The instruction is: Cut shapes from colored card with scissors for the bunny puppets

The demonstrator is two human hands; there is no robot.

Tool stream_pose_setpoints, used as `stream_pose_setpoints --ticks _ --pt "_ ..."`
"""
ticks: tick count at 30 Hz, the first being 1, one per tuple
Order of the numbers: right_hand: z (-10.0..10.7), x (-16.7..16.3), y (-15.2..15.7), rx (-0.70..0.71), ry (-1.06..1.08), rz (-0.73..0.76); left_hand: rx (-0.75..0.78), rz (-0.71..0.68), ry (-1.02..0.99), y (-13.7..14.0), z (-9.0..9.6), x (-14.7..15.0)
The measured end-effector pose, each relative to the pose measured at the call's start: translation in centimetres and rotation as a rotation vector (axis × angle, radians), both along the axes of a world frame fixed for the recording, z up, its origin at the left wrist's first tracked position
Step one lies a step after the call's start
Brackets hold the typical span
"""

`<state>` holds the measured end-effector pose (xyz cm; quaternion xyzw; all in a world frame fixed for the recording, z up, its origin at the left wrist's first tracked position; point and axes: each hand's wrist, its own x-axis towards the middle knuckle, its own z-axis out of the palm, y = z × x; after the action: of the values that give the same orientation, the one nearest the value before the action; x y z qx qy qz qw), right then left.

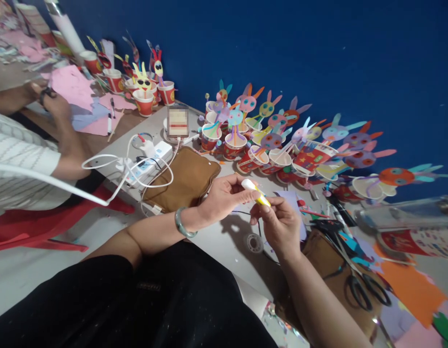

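Note:
A small white-and-yellow tube (pixel 262 198) is held up over the table between my two hands; its exact kind does not show. My left hand (pixel 224 197), with a green bangle at the wrist, pinches its white end between thumb and fingers. Closed round the yellow end are the thumb and fingertips of my right hand (pixel 282 223). Below them on the table lies a small clear tape roll (pixel 254 242). Beyond the hands, several red-and-white paper cups (pixel 234 146) hold colourful paper rabbit heads.
Left of my arm are a power strip (pixel 151 162) with looping white cables and a brown cushion-like pad (pixel 187 176). Black-handled scissors (pixel 358 285) and orange paper (pixel 408 280) lie at right. At far left a co-worker's hand (pixel 50 99) is beside pink paper (pixel 72 87).

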<state>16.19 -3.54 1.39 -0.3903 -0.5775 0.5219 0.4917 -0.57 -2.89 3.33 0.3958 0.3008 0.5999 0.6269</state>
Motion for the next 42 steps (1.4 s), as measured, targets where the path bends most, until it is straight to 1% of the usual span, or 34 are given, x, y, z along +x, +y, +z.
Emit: stream_pose_setpoints --ticks 2,4,8,10,13,15,17,18,19,20,22,23,24,25,26,28,30,32,34,35,37,42 --pt "-0.1 0.1 0.1 -0.048 0.020 0.049 -0.005 -0.002 -0.009 0.0 0.2 0.0" --pt "-0.3 0.1 0.2 -0.067 0.027 0.061 -0.015 -0.005 -0.016 0.1 0.2 0.0" --pt "-0.6 0.1 0.3 -0.028 0.042 -0.004 -0.028 -0.008 -0.009 0.2 -0.2 0.3" --pt "-0.6 0.1 0.3 -0.011 0.027 -0.011 -0.019 -0.015 0.011 0.1 -0.4 0.4" --pt "-0.6 0.3 0.4 -0.005 -0.006 0.002 0.012 -0.051 0.091 0.5 -0.4 0.3" --pt "-0.6 0.3 0.6 -0.005 -0.012 -0.023 0.058 -0.119 0.186 1.5 -0.1 0.0" --pt "-0.7 0.5 1.2 -0.001 0.010 -0.094 0.137 -0.211 0.324 3.2 0.3 -0.3" --pt "-0.7 0.5 1.5 0.002 0.032 -0.143 0.183 -0.243 0.435 4.2 0.4 -0.4" --pt "-0.8 0.7 1.9 -0.001 0.059 -0.195 0.238 -0.241 0.579 5.1 0.5 -0.6" --pt "-0.9 0.8 2.4 -0.009 0.088 -0.246 0.311 -0.254 0.774 5.7 0.6 -0.7" --pt "-1.2 1.2 3.1 -0.040 0.128 -0.321 0.529 -0.340 1.210 6.2 0.4 -0.8" --pt "-1.4 1.5 3.4 -0.054 0.131 -0.341 0.591 -0.367 1.291 5.9 0.2 -0.8" --pt "-1.6 1.6 3.6 -0.067 0.119 -0.349 0.627 -0.387 1.322 5.3 -0.2 -0.9" --pt "-1.8 1.8 3.7 -0.073 0.089 -0.346 0.681 -0.389 1.368 4.5 -0.6 -1.0" --pt "-2.0 1.9 3.7 -0.073 0.035 -0.332 0.818 -0.421 1.498 3.5 -1.1 -1.0" --pt "-2.5 1.8 3.5 -0.039 -0.151 -0.291 1.012 -0.407 1.688 1.6 -2.1 -1.1" --pt "-2.9 1.6 3.2 0.024 -0.408 -0.219 1.079 -0.390 1.808 0.3 -2.9 -1.0" --pt "-3.4 1.3 3.1 0.096 -0.639 -0.115 1.085 -0.394 1.887 -0.1 -3.4 -0.7" --pt "-3.7 1.2 3.2 0.154 -0.782 -0.016 1.073 -0.419 1.937 0.0 -3.5 -0.3" --pt "-3.8 1.2 3.2 0.172 -0.830 0.011 1.068 -0.433 1.953 0.2 -3.5 -0.1" --pt "-3.9 1.3 3.4 0.170 -0.910 0.016 1.059 -0.466 1.968 0.6 -3.3 0.3" --pt "-3.5 3.1 3.7 0.050 -1.059 -0.050 0.986 -0.515 1.994 1.8 -3.1 1.0"
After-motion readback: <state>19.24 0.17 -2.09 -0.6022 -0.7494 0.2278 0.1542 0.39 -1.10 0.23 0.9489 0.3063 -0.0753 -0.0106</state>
